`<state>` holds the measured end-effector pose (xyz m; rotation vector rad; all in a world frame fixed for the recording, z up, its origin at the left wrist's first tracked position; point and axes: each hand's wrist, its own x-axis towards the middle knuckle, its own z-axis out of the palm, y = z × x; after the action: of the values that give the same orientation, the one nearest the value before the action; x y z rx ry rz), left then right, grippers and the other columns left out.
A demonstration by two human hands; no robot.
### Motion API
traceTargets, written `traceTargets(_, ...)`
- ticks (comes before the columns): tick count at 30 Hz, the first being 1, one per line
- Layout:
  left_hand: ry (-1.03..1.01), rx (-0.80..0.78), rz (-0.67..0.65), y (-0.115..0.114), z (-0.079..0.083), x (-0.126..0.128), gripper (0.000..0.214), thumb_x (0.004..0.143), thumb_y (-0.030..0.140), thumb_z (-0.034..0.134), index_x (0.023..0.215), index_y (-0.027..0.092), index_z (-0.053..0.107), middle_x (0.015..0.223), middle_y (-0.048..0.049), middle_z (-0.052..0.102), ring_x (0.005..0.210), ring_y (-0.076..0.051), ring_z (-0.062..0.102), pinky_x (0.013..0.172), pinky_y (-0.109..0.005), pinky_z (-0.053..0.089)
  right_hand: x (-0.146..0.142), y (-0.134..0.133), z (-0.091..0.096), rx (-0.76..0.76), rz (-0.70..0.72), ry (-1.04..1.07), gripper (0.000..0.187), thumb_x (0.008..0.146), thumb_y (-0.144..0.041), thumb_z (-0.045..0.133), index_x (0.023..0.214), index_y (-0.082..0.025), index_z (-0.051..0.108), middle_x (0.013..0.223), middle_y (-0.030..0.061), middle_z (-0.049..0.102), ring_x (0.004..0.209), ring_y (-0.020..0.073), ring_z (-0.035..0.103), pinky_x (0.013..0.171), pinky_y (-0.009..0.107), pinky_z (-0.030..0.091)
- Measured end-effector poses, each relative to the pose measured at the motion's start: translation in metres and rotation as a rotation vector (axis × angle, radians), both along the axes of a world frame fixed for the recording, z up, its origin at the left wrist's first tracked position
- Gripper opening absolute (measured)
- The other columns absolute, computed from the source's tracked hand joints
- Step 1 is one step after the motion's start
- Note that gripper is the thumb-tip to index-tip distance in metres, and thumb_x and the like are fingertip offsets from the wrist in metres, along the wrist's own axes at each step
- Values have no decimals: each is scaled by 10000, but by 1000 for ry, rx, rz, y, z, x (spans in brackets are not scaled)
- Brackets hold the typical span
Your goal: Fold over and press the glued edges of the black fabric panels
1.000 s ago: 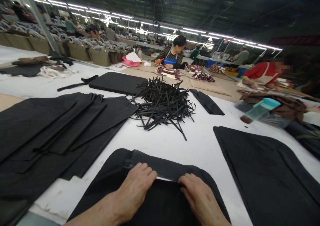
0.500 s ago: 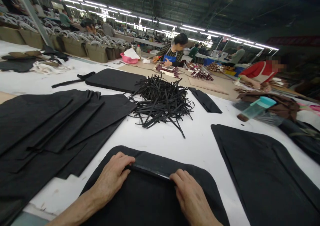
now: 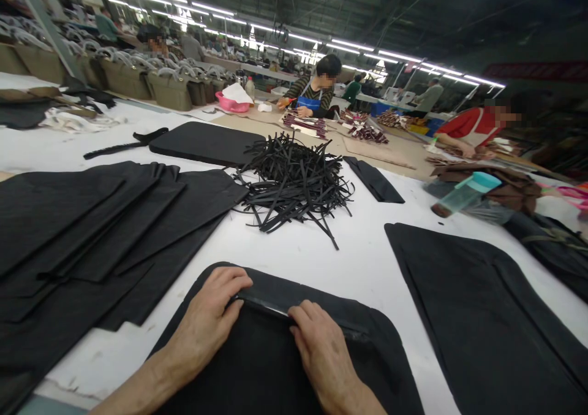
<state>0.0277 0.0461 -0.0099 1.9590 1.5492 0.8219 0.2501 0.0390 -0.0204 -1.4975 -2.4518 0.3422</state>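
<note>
A black, leather-like panel (image 3: 257,366) with rounded far corners lies flat in front of me. Across it, near the far edge, runs a narrow raised fold (image 3: 267,307) with a shiny edge. My left hand (image 3: 206,317) pinches the left end of this fold between thumb and fingers. Closer to its middle, my right hand (image 3: 324,350) grips the same fold, fingertips on top and the thumb mostly hidden. To the right of that hand a straight pressed strip shows on the panel. Both wrists rest low over the panel.
A heap of thin black strips (image 3: 294,185) lies beyond the panel. Layered black sheets (image 3: 82,231) cover the left; another black panel (image 3: 478,304) lies right. A bottle with a turquoise lid (image 3: 466,194) stands farther right. Co-workers (image 3: 316,87) work across the table.
My right hand has slid left along the fold, nearer to my left hand, uncovering the strip at its right. My left hand stays at nearly the same spot. The view has shifted slightly.
</note>
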Motion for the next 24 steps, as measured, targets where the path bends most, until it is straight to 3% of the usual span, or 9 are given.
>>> traceTargets(4, 232, 31, -244, 1, -2, 23, 328, 842, 51, 372, 1046, 219, 566, 1016, -28, 592, 944, -184, 504, 860, -334, 430, -2, 1, 2, 1, 7, 8, 248, 807, -9, 513, 900, -227, 584, 810, 5, 561, 756, 192, 521, 678, 293, 422)
traceTargets(11, 357, 40, -262, 4, -16, 42, 292, 886, 73, 329, 862, 192, 595, 876, -42, 557, 829, -204, 455, 759, -354, 397, -1, 3, -4, 13, -4, 23, 200, 826, -28, 529, 848, -215, 598, 815, 7, 557, 760, 188, 499, 674, 293, 396)
traceTargets(24, 352, 46, -411, 6, -25, 39, 192, 863, 44, 436, 851, 184, 568, 885, -18, 543, 825, -190, 450, 746, -330, 403, 7, 4, -22, 157, 78, 34, 116, 870, -99, 539, 817, -196, 575, 799, 11, 537, 725, 179, 448, 645, 310, 344)
